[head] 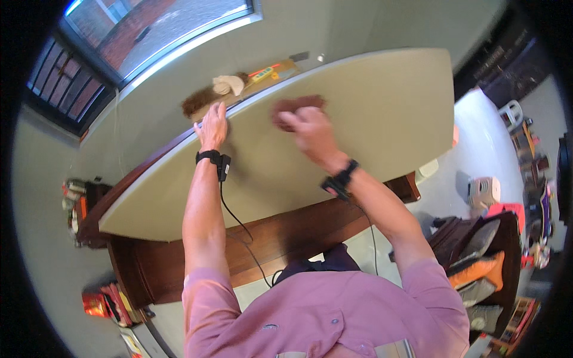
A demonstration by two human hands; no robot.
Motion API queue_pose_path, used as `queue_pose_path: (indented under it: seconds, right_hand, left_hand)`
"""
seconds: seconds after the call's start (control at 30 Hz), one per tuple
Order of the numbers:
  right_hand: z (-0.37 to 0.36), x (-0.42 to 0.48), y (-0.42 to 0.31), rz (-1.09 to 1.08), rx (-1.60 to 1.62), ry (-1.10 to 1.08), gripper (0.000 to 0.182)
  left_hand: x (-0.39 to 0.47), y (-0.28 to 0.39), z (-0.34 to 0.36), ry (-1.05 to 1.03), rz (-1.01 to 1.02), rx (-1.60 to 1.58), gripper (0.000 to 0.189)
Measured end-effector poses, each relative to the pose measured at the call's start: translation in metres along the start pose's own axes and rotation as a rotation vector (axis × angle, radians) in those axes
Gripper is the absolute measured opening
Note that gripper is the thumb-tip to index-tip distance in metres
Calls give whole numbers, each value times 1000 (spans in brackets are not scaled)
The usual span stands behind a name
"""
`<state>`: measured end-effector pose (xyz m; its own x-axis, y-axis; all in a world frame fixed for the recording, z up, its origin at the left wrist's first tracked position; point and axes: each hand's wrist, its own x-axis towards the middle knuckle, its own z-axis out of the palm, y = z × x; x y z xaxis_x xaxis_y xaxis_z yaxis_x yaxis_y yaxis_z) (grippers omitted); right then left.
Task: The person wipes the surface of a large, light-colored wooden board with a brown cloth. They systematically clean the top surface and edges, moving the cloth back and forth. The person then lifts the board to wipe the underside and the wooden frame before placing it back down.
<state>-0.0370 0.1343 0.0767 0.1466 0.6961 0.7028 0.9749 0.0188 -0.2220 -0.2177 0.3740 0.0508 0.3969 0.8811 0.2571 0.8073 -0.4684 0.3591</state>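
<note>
A long beige cushion [394, 94], or similar padded panel, stands tilted on its edge on a dark wooden bench [268, 232] before me. My left hand [213, 126] grips its top edge, fingers lying over the rim. In my right hand [309, 129] is a bunched reddish-brown cloth [297, 109], pressed to or held just over the beige face. Motion blurs both the cloth and this hand, so contact is hard to confirm. Each wrist wears a black strap with a small device and a cable.
Behind the cushion, a ledge holds a brown fluffy duster [199, 102], a crumpled pale cloth [229, 85] and a yellow-green item [263, 74]. A window [165, 31] is at upper left. At right, pillows [481, 268] fill a dark wooden seat; a pinkish plastic stool [484, 191] stands beyond.
</note>
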Motion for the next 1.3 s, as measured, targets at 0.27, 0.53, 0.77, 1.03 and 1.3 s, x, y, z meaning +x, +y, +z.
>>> queue_pose_path:
  seconds: [0.27, 0.53, 0.77, 1.03, 1.3]
  right_hand:
    - [126, 20, -18, -194, -59, 6, 40]
    - [97, 36, 92, -170, -28, 193, 38]
    - [37, 18, 245, 550, -379, 547, 34]
    - [127, -170, 97, -83, -23, -327, 20]
    - [91, -337, 148, 319, 246, -700, 33]
  left_hand:
    - [-3, 20, 12, 22, 43, 182, 48]
    - [-2, 18, 12, 30, 8, 197, 50]
    - [30, 28, 28, -171, 173, 246, 61]
    - [31, 92, 32, -137, -71, 110, 68]
    - [37, 89, 45, -55, -45, 114, 61]
